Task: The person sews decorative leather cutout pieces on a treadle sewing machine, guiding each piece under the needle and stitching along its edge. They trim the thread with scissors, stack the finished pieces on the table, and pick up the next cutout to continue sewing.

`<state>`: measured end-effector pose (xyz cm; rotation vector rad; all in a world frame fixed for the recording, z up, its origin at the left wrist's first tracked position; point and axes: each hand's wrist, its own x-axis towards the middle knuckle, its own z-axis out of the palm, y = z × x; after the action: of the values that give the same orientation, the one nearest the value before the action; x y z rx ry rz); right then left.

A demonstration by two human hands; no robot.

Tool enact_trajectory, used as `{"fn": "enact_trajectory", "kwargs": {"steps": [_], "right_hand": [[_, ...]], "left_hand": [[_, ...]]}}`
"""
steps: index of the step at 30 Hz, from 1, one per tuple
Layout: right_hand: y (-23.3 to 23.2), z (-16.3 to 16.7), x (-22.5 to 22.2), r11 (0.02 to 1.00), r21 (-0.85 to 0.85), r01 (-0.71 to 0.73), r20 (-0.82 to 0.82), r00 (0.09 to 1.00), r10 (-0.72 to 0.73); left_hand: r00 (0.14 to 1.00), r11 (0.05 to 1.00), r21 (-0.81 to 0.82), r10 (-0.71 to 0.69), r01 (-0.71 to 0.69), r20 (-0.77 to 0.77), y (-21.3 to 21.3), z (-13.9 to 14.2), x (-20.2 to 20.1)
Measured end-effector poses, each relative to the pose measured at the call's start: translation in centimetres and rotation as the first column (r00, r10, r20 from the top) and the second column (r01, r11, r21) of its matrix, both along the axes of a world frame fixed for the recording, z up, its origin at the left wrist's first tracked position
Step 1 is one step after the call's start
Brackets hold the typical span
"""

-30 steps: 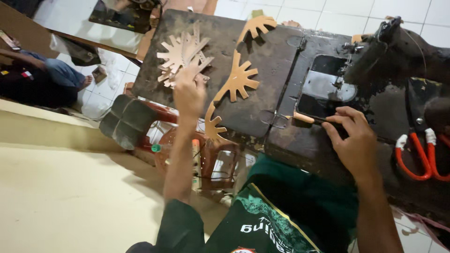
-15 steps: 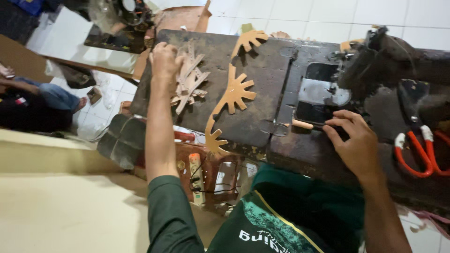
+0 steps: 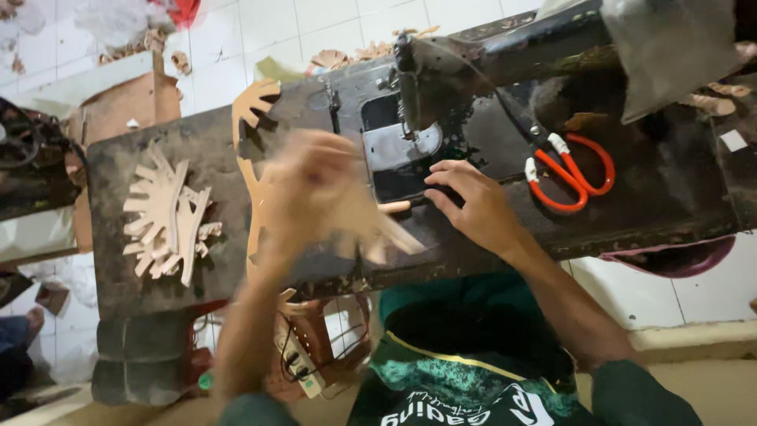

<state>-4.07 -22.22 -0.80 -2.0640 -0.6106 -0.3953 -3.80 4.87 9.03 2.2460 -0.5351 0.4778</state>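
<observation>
Hidden or unclear: our left hand is heavily blurred, so we cannot tell whether its fingers are together or apart; a tan leather cut-out with pointed prongs shows just below it, but whether the hand grips it we cannot say.
Cut off: the sewing machine runs out of the picture at the top right, and a grey shape covers its far right end.
Right hand: our right hand lies flat on the dark table, fingers loosely apart, fingertips at the near edge of the machine's metal plate, touching a small wooden-handled tool.
Cut-out and hands: the blurred cut-out sits between our two hands, just left of the right hand and near the table's near edge.
Stack: a pile of tan pronged pieces lies well to the left, apart from both hands.
Strip: more tan pieces trail from the far edge toward the left hand.
Scissors: red-handled scissors rest right of our right hand, close but apart.
Open room: bare tabletop lies between the pile and the left hand, and right of the scissors.
Edges: white floor tiles show beyond the table's far edge.
</observation>
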Motion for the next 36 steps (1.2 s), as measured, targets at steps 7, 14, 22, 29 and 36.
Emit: {"fn": "enact_trajectory", "kwargs": {"steps": [7, 14, 22, 29, 36], "right_hand": [[-3.5, 1.9, 2.5, 0.972, 0.236, -0.009, -0.325, 0.942, 0.088], [-4.1, -0.2, 12.9, 0.98, -0.175, -0.096, -0.446, 0.895, 0.008], [-3.6, -6.9, 19.5, 0.944, -0.328, 0.017, -0.674, 0.696, -0.247], [-3.3, -4.0, 18.5, 0.923, 0.122, -0.365, -0.061, 0.925, 0.374], [-2.3, -4.1, 19.3, 0.667, -0.628, -0.401, -0.663, 0.724, -0.189]], "left_hand": [[0.977, 0.974, 0.222, -0.004, -0.045, 0.215, -8.1, -8.4, 2.8], [0.984, 0.98, 0.198, -0.041, 0.006, 0.172, -7.8, -9.9, 3.5], [0.99, 0.987, 0.16, -0.022, -0.001, 0.141, -8.1, -9.4, 3.8], [0.991, 0.99, 0.142, -0.017, -0.002, 0.13, -8.3, -9.5, 3.9], [0.989, 0.991, 0.135, 0.004, -0.024, 0.145, -8.3, -9.9, 3.7]]}}
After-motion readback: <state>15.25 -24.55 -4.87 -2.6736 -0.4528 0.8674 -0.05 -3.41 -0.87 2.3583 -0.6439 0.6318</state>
